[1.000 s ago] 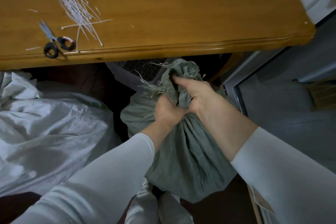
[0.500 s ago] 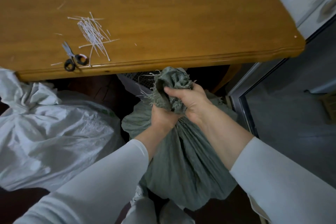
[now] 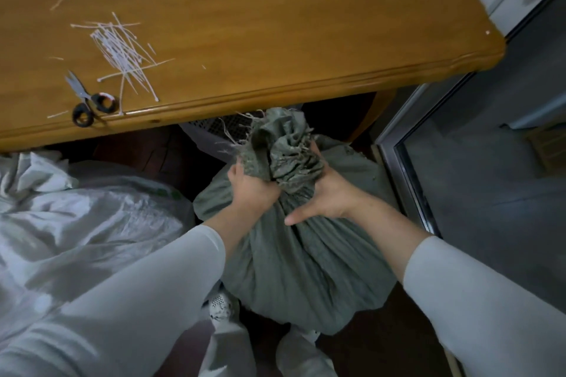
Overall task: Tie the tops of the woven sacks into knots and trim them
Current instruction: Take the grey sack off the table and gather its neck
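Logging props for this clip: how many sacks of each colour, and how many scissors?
Green sack, gripped at its bunched top by the left hand and the right hand: 1
White sack: 1
Scissors on the table: 1
Total: 3
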`<state>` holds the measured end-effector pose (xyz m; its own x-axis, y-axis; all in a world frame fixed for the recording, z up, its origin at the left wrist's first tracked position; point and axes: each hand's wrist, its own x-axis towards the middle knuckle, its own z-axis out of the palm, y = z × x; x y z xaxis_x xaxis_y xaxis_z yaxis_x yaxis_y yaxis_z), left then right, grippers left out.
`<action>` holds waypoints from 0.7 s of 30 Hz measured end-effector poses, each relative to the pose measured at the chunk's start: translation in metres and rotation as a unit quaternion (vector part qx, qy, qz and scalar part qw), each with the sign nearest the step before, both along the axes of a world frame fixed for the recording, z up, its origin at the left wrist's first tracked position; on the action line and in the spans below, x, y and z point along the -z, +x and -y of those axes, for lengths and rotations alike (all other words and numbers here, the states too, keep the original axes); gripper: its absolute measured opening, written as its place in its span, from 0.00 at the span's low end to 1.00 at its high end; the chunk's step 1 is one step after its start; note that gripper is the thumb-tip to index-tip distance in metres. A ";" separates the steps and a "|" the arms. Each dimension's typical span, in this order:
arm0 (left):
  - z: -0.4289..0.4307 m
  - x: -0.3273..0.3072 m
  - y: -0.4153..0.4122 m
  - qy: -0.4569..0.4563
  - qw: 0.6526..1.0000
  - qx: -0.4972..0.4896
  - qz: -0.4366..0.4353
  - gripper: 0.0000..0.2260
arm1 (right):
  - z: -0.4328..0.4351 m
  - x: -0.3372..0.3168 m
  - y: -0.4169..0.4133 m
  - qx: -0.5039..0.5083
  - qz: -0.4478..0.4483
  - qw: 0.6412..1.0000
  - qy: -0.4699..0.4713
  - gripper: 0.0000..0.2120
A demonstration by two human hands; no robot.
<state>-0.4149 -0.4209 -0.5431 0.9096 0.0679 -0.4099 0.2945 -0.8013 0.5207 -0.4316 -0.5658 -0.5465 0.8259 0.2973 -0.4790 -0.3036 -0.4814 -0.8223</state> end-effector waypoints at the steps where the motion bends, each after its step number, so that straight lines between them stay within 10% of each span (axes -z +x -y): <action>1: 0.000 -0.004 0.000 -0.013 0.997 0.060 0.050 0.29 | -0.005 0.002 0.002 0.025 -0.007 1.000 0.018 0.70; 7: -0.014 -0.015 0.010 -0.149 0.978 0.140 0.029 0.29 | -0.037 -0.009 0.012 0.183 -0.131 0.955 0.195 0.37; 10: -0.023 -0.018 0.016 -0.256 0.960 0.106 -0.032 0.31 | -0.057 -0.025 0.020 0.345 -0.323 0.744 0.473 0.30; 12: -0.027 -0.020 0.020 -0.268 0.958 0.088 -0.046 0.32 | -0.067 -0.025 0.026 0.390 -0.359 0.669 0.521 0.25; 16: -0.034 -0.035 0.028 -0.268 0.957 0.032 -0.107 0.17 | -0.086 -0.014 0.033 0.444 -0.341 0.670 0.487 0.15; 19: -0.040 -0.045 0.035 -0.256 0.947 0.138 -0.134 0.05 | -0.094 -0.011 0.029 0.501 -0.277 0.606 0.552 0.13; 21: -0.043 -0.039 0.041 -0.253 0.936 0.203 -0.136 0.10 | -0.098 -0.002 0.028 0.526 -0.201 0.646 0.515 0.18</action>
<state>-0.3738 -0.3776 -0.5044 0.6755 -0.5259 -0.5168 0.1963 -0.5473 0.8136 -0.4032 -0.4676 -0.5446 0.7008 0.0044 -0.7133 -0.3055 0.9055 -0.2946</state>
